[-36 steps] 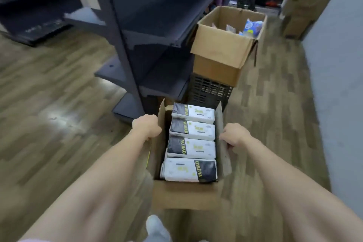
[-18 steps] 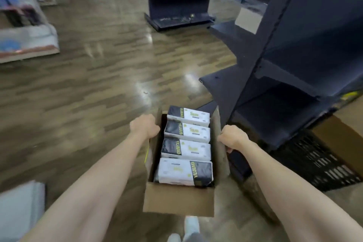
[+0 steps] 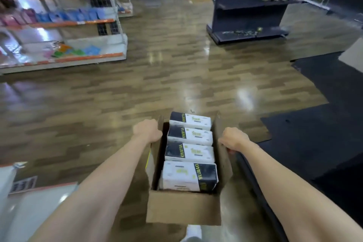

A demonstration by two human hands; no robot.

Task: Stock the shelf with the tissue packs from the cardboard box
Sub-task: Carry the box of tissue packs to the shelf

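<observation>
Swung leftward since a moment ago, glossy wood-plank floor (image 3: 167, 76) fills my view; my left hand (image 3: 147, 129) and right hand (image 3: 234, 139) grip the brown cardboard box (image 3: 182, 208), fingers curled on its sides, four black-and-white tissue packs (image 3: 189, 152) inside.

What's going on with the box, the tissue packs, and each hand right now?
cardboard box: open, carried above the floor.
tissue packs: four showing, in a row inside the box.
left hand: grips the box's left side.
right hand: grips the box's right side.
</observation>
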